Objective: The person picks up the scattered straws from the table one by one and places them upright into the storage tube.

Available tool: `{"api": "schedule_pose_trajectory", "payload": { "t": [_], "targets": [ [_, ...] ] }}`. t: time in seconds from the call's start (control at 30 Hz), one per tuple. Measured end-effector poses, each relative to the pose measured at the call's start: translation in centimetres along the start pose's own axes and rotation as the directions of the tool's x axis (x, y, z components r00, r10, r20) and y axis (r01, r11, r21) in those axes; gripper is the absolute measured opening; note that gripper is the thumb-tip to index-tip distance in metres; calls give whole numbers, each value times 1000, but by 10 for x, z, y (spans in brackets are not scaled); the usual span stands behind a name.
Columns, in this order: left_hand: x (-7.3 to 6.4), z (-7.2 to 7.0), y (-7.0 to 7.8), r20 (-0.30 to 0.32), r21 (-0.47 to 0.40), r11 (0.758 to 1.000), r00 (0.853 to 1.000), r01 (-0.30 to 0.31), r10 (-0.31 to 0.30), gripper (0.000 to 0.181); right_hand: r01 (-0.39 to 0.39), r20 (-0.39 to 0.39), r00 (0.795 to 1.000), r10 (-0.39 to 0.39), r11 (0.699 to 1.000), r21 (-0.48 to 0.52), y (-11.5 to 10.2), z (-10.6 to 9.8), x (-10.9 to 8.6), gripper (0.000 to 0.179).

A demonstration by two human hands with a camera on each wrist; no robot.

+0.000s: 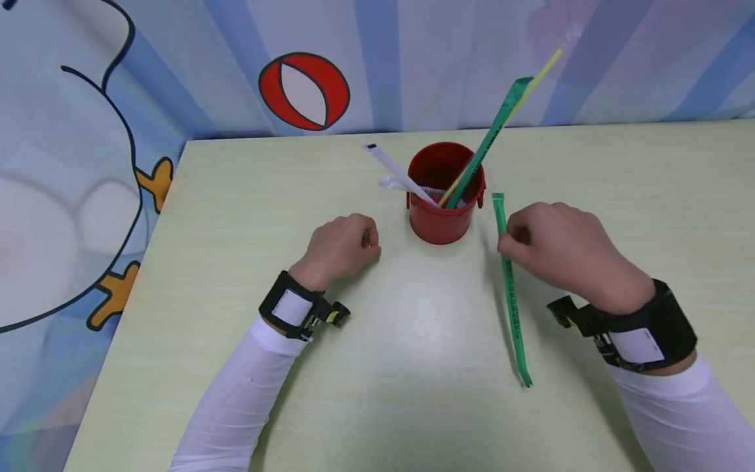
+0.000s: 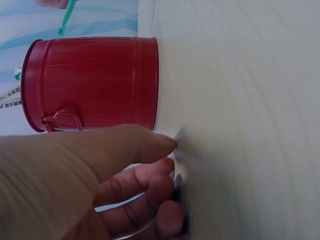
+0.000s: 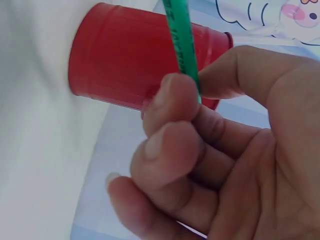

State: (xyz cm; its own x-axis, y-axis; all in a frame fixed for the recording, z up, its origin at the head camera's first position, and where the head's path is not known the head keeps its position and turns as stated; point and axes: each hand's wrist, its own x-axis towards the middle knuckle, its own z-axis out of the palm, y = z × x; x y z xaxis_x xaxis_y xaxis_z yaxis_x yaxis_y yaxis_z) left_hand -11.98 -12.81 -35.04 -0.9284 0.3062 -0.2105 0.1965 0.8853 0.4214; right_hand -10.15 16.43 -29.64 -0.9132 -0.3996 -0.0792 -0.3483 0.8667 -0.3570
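My right hand pinches a green wrapped straw between thumb and index finger, near its upper end. The straw, with dark print along it, hangs to the right of a small red bucket. In the right wrist view, its printed wrapper passes in front of the bucket. My left hand rests at the tabletop left of the bucket, fingers loosely curled and holding nothing. The left wrist view shows its fingertips at the table surface, below the bucket's side handle.
Inside the bucket, another green wrapped straw and a yellow straw lean right, while a white wrapped straw leans left over the rim. A patterned wall borders the back of the pale table.
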Motion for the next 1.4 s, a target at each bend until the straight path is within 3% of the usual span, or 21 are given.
{"api": "schedule_pose_trajectory", "payload": {
  "t": [0.37,0.77,1.3,1.4],
  "targets": [
    [1,3,-3,-3,10,1000,1000,-6,6,8,44,-153,987,-44,999,1,-8,-22,0,22],
    [1,1,-3,-2,19,1000,1000,-7,7,9,86,-288,954,-86,996,-14,-12,-50,4,25],
    [1,1,-4,-15,6,1000,1000,-5,5,8,134,-463,874,-149,989,-65,-21,-83,6,29],
    [1,2,-4,-13,3,1000,1000,-5,5,8,158,-498,849,-177,984,-81,-21,-85,7,30]
  ]
}}
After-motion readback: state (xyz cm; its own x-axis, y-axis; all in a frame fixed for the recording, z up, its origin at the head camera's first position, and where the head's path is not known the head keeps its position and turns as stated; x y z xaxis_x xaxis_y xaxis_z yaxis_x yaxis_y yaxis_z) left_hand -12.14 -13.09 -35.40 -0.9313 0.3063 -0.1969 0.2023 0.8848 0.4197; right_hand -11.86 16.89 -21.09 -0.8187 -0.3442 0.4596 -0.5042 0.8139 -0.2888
